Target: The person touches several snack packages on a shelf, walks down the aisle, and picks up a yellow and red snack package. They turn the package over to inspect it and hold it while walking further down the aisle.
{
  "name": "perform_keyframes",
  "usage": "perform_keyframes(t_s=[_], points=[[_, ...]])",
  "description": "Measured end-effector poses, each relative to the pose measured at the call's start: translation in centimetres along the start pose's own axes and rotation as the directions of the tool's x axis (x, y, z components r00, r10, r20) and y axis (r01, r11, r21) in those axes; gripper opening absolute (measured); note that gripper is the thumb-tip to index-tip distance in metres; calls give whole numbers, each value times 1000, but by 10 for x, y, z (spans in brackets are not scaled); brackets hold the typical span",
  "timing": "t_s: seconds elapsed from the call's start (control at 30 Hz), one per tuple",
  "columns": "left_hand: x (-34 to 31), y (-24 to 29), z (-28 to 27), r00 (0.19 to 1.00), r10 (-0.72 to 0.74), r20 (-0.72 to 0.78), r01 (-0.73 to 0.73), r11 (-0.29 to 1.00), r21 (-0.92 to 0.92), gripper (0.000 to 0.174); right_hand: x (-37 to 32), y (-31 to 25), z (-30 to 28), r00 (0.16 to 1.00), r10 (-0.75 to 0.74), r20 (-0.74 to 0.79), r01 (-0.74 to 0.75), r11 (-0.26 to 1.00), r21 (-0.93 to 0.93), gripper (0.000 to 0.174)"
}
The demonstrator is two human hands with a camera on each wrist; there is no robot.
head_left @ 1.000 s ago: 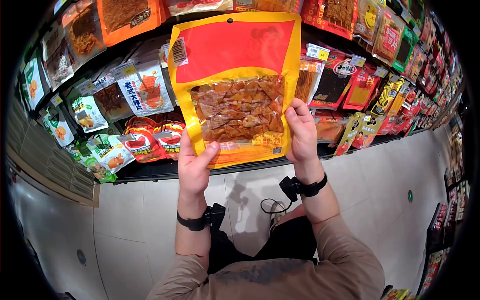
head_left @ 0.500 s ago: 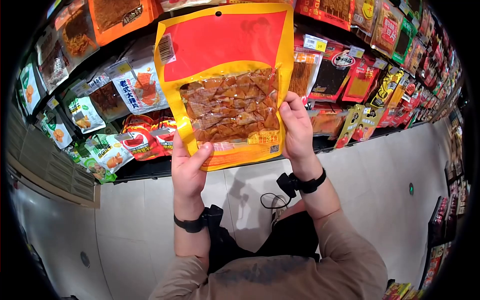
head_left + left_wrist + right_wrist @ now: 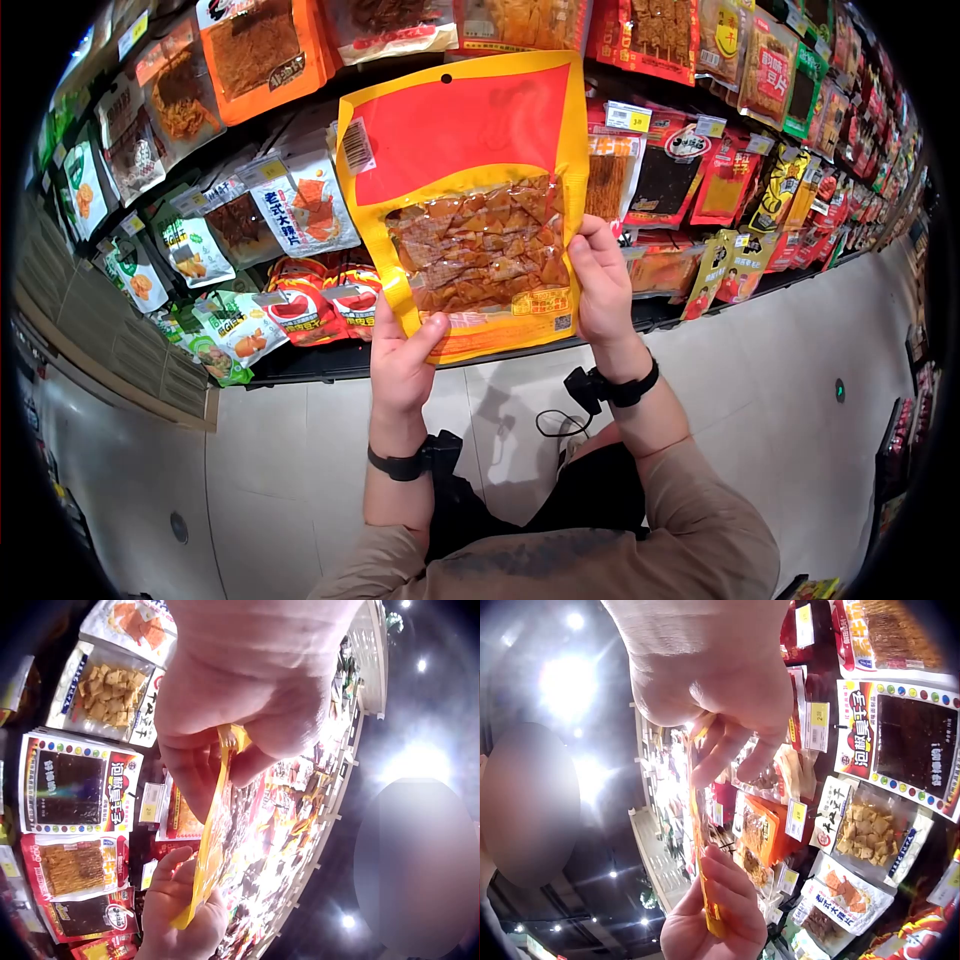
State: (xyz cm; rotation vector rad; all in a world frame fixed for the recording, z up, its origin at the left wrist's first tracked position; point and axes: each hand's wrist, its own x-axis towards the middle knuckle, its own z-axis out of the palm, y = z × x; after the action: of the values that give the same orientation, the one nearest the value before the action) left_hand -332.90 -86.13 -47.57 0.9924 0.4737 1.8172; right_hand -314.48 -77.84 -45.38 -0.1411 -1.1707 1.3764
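Before the shelf (image 3: 325,362), we held the snack packet (image 3: 465,150) upright, its lower corners pinched between thumb and fingers of left hand (image 3: 403,368) and right hand (image 3: 604,292).

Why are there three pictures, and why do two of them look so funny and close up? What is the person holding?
There is no machine here. A person in a shop wears three small cameras. The big picture comes from the camera on the head, which looks down at both hands. The left hand and the right hand each grip a bottom corner of a yellow and red snack packet. Its clear window shows brown pieces inside. The other two pictures come from cameras strapped to the wrists, so each shows its own hand very big and the packet from its thin edge. Behind the packet, a shelf holds many more snack bags.
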Motion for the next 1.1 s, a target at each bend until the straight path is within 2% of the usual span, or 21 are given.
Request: perform_keyframes(t_s=[0.1, 0.17, 0.2, 0.23, 0.33, 0.4, 0.5, 0.6, 0.87, 1.0, 1.1], points=[[0, 0, -1, 1000, 5, 24, -5, 1000, 20, 54, -1, 1, 0, 999, -16, -48, 14, 999, -32, 17], [-1, -4, -6, 1000, 0, -14, 1, 997, 78, 54, 0, 3, -1, 995, -56, -80, 37, 974, -223, 17], [0, -5, -9, 1000, -5, -7, 6, 998, 60, 54, 1, 5, -3, 998, -5, -55, 0, 995, -99, 17], [0, -8, -7, 999, -1, -51, 3, 1000, 24, 55, 0, 8, -8, 998, 25, -61, -28, 998, -59, 16], [0, -4, -1, 999, -26, -35, 24, 999, -34, 55, -1, -2, 6, 999, 13, -41, -14, 1000, -23, 16], [1, -3, -4, 1000, -29, 3, 30, 999, -25, 55, -3, -4, 8, 996, 19, -82, -23, 999, -48, 16], [-1, -1, -3, 999, -37, 7, 37, 999, -27, 55, -3, -4, 6, 999, 46, -19, -45, 999, 21, 16], [-2, -1, 3, 999, -40, -24, 39, 998, -50, 56, -3, -2, 5, 1000, -8, -25, 6, 996, -87, 17], [-6, -4, -7, 1000, -18, 18, 19, 999, -46, 54, -5, -3, 11, 1000, -8, -2, 8, 994, -111, 17], [-6, -9, -13, 998, -36, -55, 33, 998, -47, 54, -7, 7, 5, 997, -65, -32, 58, 981, -186, 18], [-3, -7, -14, 1000, -30, -9, 30, 999, -20, 59, -4, 9, 7, 996, -78, -34, 70, 980, -188, 18]])
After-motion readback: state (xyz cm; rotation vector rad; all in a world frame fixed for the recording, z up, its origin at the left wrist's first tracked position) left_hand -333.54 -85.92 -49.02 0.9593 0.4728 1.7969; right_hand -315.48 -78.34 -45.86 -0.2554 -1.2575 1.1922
